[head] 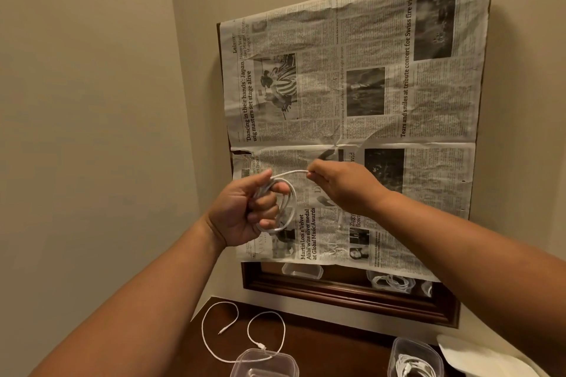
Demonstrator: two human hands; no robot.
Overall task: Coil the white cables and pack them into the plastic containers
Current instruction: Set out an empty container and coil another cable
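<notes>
My left hand (245, 208) is raised in front of the wall and grips a coiled white cable (286, 208), its loops hanging round my curled fingers. My right hand (343, 184) pinches the free end of that cable, which runs taut from the coil to my fingertips. Below on the dark wooden table lies a second white cable (245, 337), loose and uncoiled. An empty clear plastic container (263, 363) stands at the near edge. Another clear container (415, 358) to the right holds a coiled white cable.
A newspaper sheet (367, 101) hangs over a wood-framed mirror (337, 294) on the wall; the uncovered strip reflects a container and cables. A white lid or paper (477, 361) lies at the table's right. The beige wall corner is to the left.
</notes>
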